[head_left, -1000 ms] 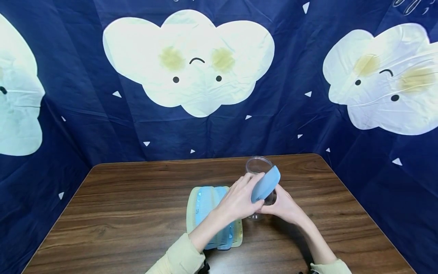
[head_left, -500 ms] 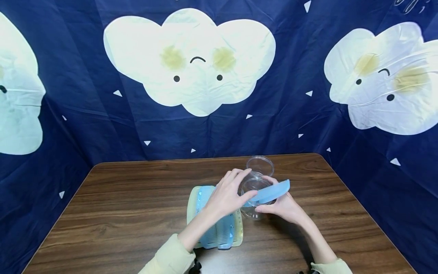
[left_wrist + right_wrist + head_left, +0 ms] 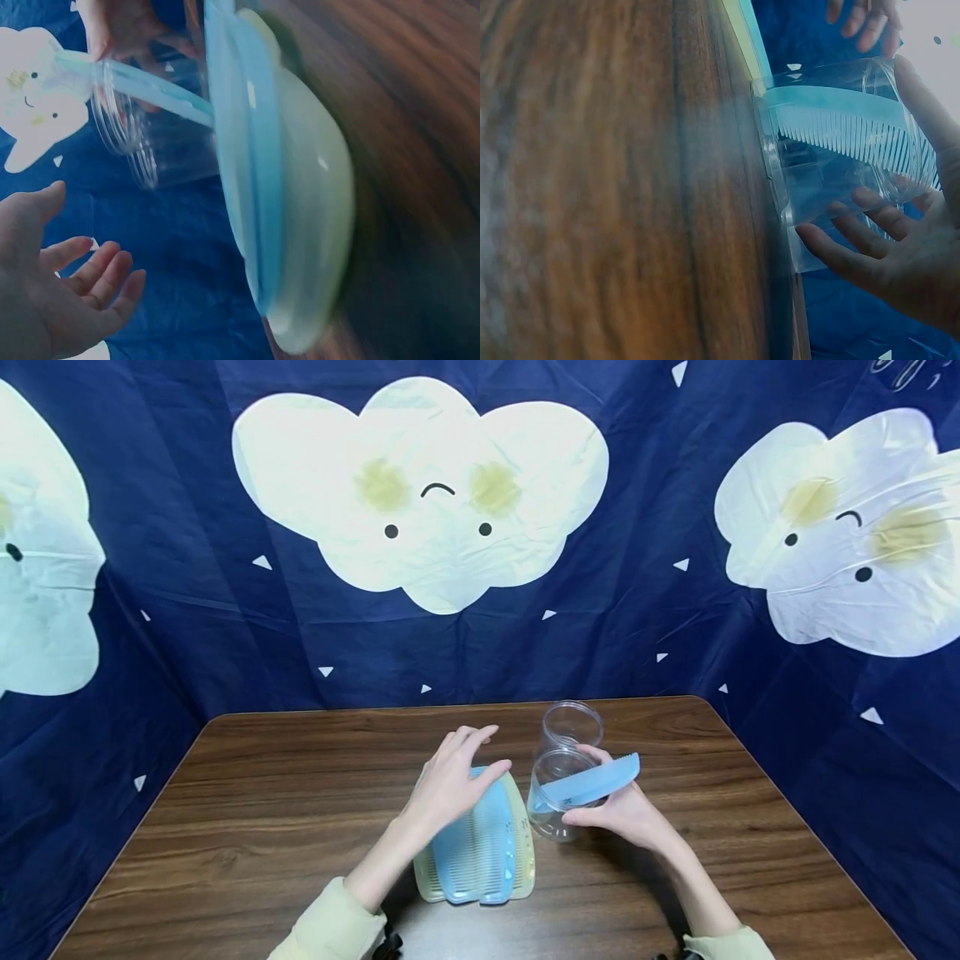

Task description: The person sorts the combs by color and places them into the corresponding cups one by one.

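My right hand [image 3: 628,817] grips a clear plastic jar [image 3: 556,828] from its right side, fingers and thumb around the wall. A light blue comb [image 3: 596,779] leans inside it, one end sticking out past the rim to the right; its teeth show through the wall in the right wrist view [image 3: 847,127]. My left hand [image 3: 448,787] is empty, fingers spread loosely, raised over a stack of combs. On top of that stack lie light blue combs [image 3: 492,852], with pale yellow-green combs [image 3: 522,839] beneath. The stack stands just left of the jar.
A second clear jar [image 3: 572,742] stands right behind the gripped one. The wooden table [image 3: 285,810] reaches back to a dark blue cloth [image 3: 465,668] printed with white clouds, which also hangs along both sides.
My left hand has let go of the blue comb and moved left over the stack. The comb has tipped to the right inside the jar. My right hand keeps its grip.
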Action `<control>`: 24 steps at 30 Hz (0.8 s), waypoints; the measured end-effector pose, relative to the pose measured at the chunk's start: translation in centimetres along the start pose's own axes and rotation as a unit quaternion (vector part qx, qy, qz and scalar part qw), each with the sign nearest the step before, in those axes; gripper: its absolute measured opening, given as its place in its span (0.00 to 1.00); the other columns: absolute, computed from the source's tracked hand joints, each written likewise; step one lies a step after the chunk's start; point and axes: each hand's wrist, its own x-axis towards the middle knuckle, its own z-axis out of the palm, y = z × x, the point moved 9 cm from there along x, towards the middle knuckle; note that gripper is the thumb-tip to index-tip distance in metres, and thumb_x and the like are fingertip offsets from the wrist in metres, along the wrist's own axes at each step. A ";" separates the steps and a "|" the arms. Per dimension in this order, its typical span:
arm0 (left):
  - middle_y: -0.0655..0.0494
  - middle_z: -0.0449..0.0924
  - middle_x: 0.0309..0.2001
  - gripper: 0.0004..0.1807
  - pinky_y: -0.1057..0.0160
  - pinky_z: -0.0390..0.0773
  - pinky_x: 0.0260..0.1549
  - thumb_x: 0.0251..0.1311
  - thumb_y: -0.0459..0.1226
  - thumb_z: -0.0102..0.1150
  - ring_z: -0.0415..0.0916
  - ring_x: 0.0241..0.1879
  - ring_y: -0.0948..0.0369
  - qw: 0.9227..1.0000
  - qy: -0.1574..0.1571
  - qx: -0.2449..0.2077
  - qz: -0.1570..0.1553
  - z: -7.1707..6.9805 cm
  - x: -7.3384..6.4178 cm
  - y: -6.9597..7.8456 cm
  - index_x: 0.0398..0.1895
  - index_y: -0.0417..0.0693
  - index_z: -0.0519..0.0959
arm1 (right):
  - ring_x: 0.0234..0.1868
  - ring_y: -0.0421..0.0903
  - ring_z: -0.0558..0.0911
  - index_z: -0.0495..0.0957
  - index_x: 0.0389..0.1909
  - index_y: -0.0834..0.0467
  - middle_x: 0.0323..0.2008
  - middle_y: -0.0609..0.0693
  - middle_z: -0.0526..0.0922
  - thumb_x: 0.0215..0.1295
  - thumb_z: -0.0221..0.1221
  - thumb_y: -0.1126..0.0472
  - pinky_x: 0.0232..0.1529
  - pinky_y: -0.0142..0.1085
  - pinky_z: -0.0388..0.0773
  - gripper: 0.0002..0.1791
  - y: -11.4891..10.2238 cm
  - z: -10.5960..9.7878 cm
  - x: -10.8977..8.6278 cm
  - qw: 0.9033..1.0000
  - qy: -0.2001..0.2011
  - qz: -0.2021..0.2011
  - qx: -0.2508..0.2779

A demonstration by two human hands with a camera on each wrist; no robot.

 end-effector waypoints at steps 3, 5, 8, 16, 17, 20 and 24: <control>0.52 0.80 0.59 0.33 0.44 0.80 0.54 0.68 0.57 0.60 0.76 0.61 0.52 1.000 -0.008 0.006 -0.026 -0.2 -0.2 -1.2 0.73 0.57 0.72 | 0.63 0.55 0.76 0.58 0.77 0.57 0.72 0.63 0.69 0.49 0.80 0.56 0.59 0.34 0.75 0.56 0.0 0.0 0.0 1.000 -0.002 0.003 0.007; 0.52 0.80 0.59 0.33 0.44 0.79 0.54 0.68 0.57 0.61 0.76 0.61 0.52 0.999 -0.015 0.011 -0.041 -0.2 -0.3 -1.9 0.73 0.57 0.72 | 0.61 0.54 0.76 0.58 0.77 0.57 0.72 0.64 0.69 0.49 0.80 0.57 0.58 0.33 0.75 0.56 0.1 0.0 0.1 1.000 -0.003 0.005 0.013; 0.51 0.79 0.60 0.33 0.42 0.79 0.53 0.67 0.55 0.62 0.76 0.61 0.51 0.998 -0.025 0.018 -0.057 -0.2 -0.5 -2.6 0.72 0.57 0.72 | 0.61 0.54 0.76 0.58 0.77 0.57 0.71 0.65 0.69 0.49 0.80 0.58 0.58 0.32 0.75 0.56 0.2 0.0 0.1 1.000 -0.005 0.007 0.019; 0.51 0.78 0.61 0.34 0.40 0.78 0.51 0.65 0.56 0.63 0.75 0.62 0.50 0.994 -0.046 0.036 -0.088 0.0 -1.0 -4.0 0.73 0.57 0.72 | 0.63 0.55 0.75 0.58 0.77 0.55 0.73 0.62 0.68 0.49 0.80 0.57 0.60 0.34 0.74 0.56 0.3 0.1 0.1 1.000 -0.007 0.012 0.020; 0.51 0.78 0.61 0.34 0.40 0.79 0.51 0.65 0.55 0.63 0.76 0.62 0.50 0.994 -0.048 0.037 -0.090 0.0 -1.1 -4.1 0.73 0.57 0.72 | 0.63 0.55 0.75 0.58 0.77 0.55 0.73 0.62 0.68 0.49 0.80 0.57 0.59 0.33 0.74 0.56 0.3 0.1 0.1 1.000 -0.008 0.012 0.022; 0.51 0.78 0.60 0.34 0.40 0.79 0.50 0.64 0.54 0.65 0.76 0.61 0.50 0.993 -0.052 0.046 -0.098 0.0 -1.3 -4.4 0.72 0.56 0.72 | 0.63 0.55 0.75 0.58 0.77 0.56 0.73 0.63 0.68 0.49 0.80 0.58 0.59 0.32 0.74 0.56 0.3 0.2 0.0 1.000 -0.009 0.010 0.028; 0.49 0.78 0.60 0.36 0.40 0.79 0.49 0.62 0.54 0.67 0.77 0.59 0.49 0.989 -0.066 0.062 -0.113 0.1 -1.7 -5.0 0.72 0.55 0.73 | 0.63 0.55 0.74 0.58 0.77 0.56 0.73 0.63 0.68 0.48 0.80 0.59 0.59 0.32 0.73 0.56 0.2 0.2 0.0 0.999 -0.009 0.008 0.034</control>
